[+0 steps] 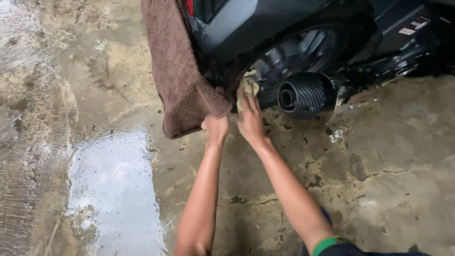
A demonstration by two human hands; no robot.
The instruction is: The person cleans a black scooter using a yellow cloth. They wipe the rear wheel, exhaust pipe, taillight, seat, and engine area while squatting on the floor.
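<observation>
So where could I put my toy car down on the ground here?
Bare floor lies right of the right hand, below the exhaust pipe. Left is a puddle. It's crowded around the wheel, brown towel and left hand.

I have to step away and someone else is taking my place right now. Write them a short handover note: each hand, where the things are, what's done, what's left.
Left hand: closed on the lower corner of the brown towel, which hangs over the motorcycle's tail.
Right hand: presses a small yellowish cloth against the rear wheel, just left of the black exhaust pipe.
Surroundings: wet concrete floor with a puddle at left.
Done: cannot tell how much of the wheel has been wiped.
Left: judging by the cloth's spot, probably the rest of the wheel and the exhaust area.
</observation>
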